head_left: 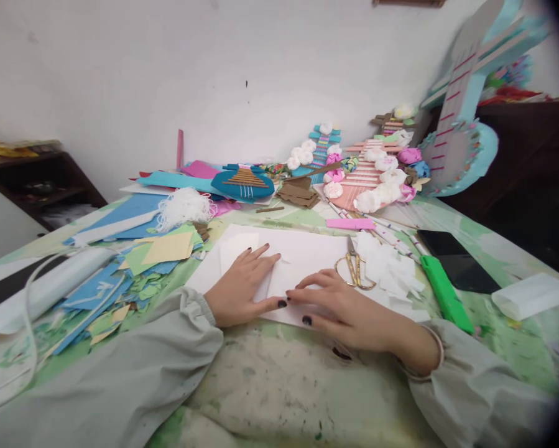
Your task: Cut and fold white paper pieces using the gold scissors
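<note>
White paper (302, 247) lies on the table in front of me, with a smaller sheet or folded piece on its left part. My left hand (245, 285) rests flat on it, fingers spread. My right hand (342, 306) lies at the paper's front right, fingers loosely bent and apart, with its fingertips close to my left thumb. Nothing shows in either grasp. Gold-handled scissors (355, 269) lie just beyond my right hand. Beside them is a pile of cut white paper pieces (391, 270).
Blue, green and yellow paper scraps (167, 249) and white string (186, 208) lie left. Paper instrument models (242, 183) stand at the back. A green utility knife (446, 294), a black phone (459, 258) and a clear roll (531, 295) lie right. A white cable (30, 311) runs along the left.
</note>
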The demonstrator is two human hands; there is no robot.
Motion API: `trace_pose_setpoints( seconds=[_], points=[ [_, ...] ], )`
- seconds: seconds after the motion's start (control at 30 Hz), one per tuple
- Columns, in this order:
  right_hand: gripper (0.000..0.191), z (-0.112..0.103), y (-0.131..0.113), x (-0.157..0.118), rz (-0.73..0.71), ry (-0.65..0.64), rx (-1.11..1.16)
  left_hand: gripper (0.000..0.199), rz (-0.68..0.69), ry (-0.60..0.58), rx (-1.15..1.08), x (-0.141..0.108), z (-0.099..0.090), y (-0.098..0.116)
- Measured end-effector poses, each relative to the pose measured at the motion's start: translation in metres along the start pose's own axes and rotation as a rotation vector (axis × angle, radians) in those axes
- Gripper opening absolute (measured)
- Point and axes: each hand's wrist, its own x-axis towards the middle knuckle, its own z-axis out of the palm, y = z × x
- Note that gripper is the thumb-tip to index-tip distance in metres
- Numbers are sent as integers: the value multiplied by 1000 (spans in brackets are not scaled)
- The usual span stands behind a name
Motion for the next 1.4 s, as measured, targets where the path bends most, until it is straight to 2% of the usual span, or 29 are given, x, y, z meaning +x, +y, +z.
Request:
trace_pose_setpoints(
  seconds=[0.1,0.17,0.23,0.3,0.33,0.43,0.53,0.63,0.73,0.83,0.97,1.13,1.4],
  points=[
    [42,6,-4,1,-130,-37,103,78,58,-61,-17,0,-1,-2],
    [36,11,3,2,-139,74,169,85,104,-99,-35,1,-1,-4],
    [31,14,15,4,-5,290,151,94,150,-130,-52,2,-1,-4],
    [32,16,29,5,159,415,75,98,180,-146,-60,2,-1,-4],
    [34,16,35,6,170,409,29,99,188,-151,-60,3,-1,-4],
    [35,16,44,9,99,278,-75,99,195,-133,-59,3,-1,-2],
    [28,16,43,11,135,213,-163,95,195,-57,-71,1,-3,0],
    [17,18,41,10,184,235,-236,81,210,46,-97,-1,-5,2],
    [9,19,44,8,198,309,-286,55,231,114,-129,-2,-7,4],
    [11,19,46,7,173,342,-313,32,256,149,-145,-3,-8,6],
    [14,19,46,7,160,357,-329,13,310,180,-140,-4,-9,8],
    [13,19,42,6,184,354,-283,3,299,235,-92,-4,-6,9],
    [15,14,41,2,170,313,-238,10,313,288,19,-2,-3,4]
  ],
)
